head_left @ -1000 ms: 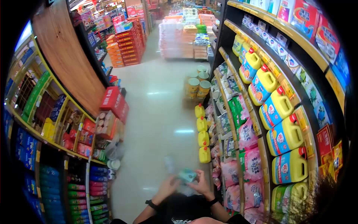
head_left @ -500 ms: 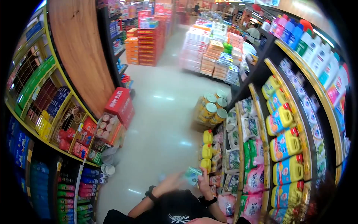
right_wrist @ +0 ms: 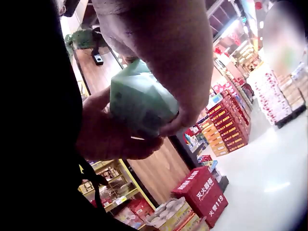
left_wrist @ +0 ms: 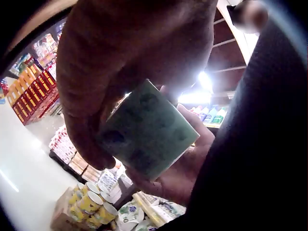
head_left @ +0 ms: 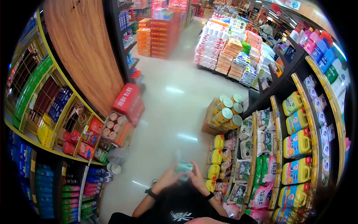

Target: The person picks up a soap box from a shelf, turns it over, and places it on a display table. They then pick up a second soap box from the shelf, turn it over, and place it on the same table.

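A small pale-green box (head_left: 184,167) is held between both hands in front of the person's black shirt. In the left wrist view, one flat square face of the box (left_wrist: 149,130) shows darker blotches. My left hand (head_left: 168,179) holds it from the left side, fingers bent around its edge. From the other side my right hand (head_left: 196,179) grips it, thumb and fingers at the edge. Seen from the right wrist, the box (right_wrist: 142,103) has glossy, creased-looking highlights on top, and the right hand's fingers cover part of it.
Along the right, shelves carry yellow detergent jugs (head_left: 297,143) and bagged goods (head_left: 238,171). Yellow cans (head_left: 224,115) sit in a carton on the floor. A red box (head_left: 128,98) stands at the left shelf's end. Stacked paper packs (head_left: 212,43) lie ahead beyond the aisle floor (head_left: 167,123).
The head view has swung, so the shelves and stacks sit further right. The left hand, blurred in motion half a second ago, is now back at the box.
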Tool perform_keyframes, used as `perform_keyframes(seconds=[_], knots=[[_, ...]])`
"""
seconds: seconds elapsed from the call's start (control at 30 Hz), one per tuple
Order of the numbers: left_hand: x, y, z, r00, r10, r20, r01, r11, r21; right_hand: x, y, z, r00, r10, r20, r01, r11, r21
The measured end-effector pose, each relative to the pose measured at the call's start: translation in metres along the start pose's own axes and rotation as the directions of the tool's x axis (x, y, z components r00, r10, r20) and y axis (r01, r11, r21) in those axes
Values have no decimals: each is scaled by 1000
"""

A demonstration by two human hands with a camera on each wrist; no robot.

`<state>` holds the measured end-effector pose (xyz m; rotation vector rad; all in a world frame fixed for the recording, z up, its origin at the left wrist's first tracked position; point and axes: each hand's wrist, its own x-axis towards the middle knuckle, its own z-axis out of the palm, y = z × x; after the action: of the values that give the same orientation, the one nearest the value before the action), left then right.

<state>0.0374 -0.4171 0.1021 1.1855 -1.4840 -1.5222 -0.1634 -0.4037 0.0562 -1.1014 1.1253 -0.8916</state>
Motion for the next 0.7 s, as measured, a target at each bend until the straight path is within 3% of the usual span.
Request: perform_keyframes(seconds=[0.17, 0.27, 0.37, 0.47, 0.6, 0.7], knots=[[57, -24, -34, 997, 65, -44, -55, 978, 202, 70, -36, 0, 984, 151, 90, -151, 989, -5], [100, -21, -55, 995, 96, -26, -88, 971, 221, 125, -6, -10, 990, 4, 144, 21, 984, -175], [142, -5, -79, 997, 73, -4, -71, 977, 199, 173, -47, -18, 971, 96, 220, -102, 995, 16], [197, 19, -102, 998, 39, 42, -45, 984, 171, 231, -52, -37, 969, -69, 239, 126, 965, -228], [262, 27, -126, 990, -49, 132, 37, 995, 89, 286, -60, -49, 987, -8, 159, 22, 996, -87], [305, 2, -139, 989, 81, 122, -106, 969, 224, 320, -74, -55, 993, 18, 115, -18, 1000, 3]])
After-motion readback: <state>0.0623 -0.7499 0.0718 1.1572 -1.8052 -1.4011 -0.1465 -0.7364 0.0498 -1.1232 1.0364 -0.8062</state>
